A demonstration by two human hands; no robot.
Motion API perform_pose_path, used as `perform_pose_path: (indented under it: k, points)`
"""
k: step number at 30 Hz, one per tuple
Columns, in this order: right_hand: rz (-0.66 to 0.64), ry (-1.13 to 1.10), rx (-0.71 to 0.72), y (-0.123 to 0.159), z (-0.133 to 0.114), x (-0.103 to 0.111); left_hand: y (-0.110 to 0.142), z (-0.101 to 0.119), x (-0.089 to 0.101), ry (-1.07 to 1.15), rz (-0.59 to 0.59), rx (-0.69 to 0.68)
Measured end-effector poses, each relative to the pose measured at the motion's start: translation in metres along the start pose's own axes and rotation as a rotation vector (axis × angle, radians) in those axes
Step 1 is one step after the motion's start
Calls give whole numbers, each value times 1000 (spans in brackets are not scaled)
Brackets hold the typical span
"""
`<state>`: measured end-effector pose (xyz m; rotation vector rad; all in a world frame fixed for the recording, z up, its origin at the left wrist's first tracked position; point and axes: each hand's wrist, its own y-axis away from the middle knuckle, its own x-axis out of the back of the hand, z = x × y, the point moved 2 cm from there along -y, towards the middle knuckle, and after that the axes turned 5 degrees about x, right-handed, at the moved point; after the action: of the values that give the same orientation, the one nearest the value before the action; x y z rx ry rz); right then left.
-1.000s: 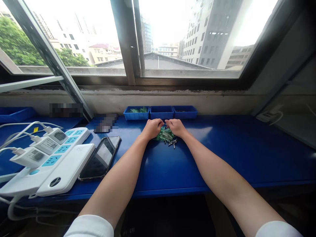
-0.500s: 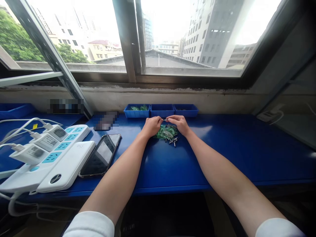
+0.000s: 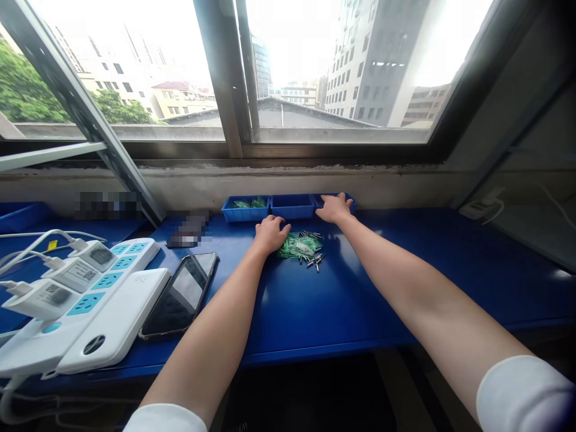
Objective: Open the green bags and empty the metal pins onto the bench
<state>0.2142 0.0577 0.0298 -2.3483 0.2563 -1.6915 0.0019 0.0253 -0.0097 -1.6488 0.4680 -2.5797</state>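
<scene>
My left hand point(image 3: 271, 233) rests at the left edge of a pile of green plastic pieces point(image 3: 297, 245), thumb apart from its curved fingers and nothing visible in it. Small metal pins point(image 3: 315, 260) lie along the pile's right and front sides. Farther back, my right hand point(image 3: 335, 207) reaches over the right blue bin point(image 3: 352, 204) with its fingers spread, covering much of the inside. The middle blue bin point(image 3: 292, 211) stands beside it. Green pieces point(image 3: 249, 203) show in the left blue bin point(image 3: 246, 215).
On the left of the blue table point(image 3: 310, 318) are a phone point(image 3: 182, 294), a white power bank point(image 3: 114, 321) and a power strip point(image 3: 85, 306) with chargers and cables. A metal shelf post point(image 3: 90, 108) rises there. Behind the bins runs a wall below a window.
My hands were close together above the pile, fingers pinched around a small piece. They have parted: the right moved back to the right bin, the left stayed by the pile and loosened.
</scene>
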Motion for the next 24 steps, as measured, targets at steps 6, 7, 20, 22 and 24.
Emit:
perform_pose_path:
  k: [6, 7, 20, 22, 24]
  points:
    - [169, -117, 14, 17, -4, -12, 0, 2, -1, -18, -24, -36]
    - [218, -161, 22, 24, -6, -14, 0, 1, -1, -19, -26, -43]
    - [-73, -160, 215, 59, -7, -34, 4, 2, 0, -45, -46, -123]
    - [-74, -175, 248, 59, -11, -38, 4, 2, -1, -49, -38, -126]
    - [-69, -193, 255, 58, -13, -41, 3, 1, -3, -53, -34, -133]
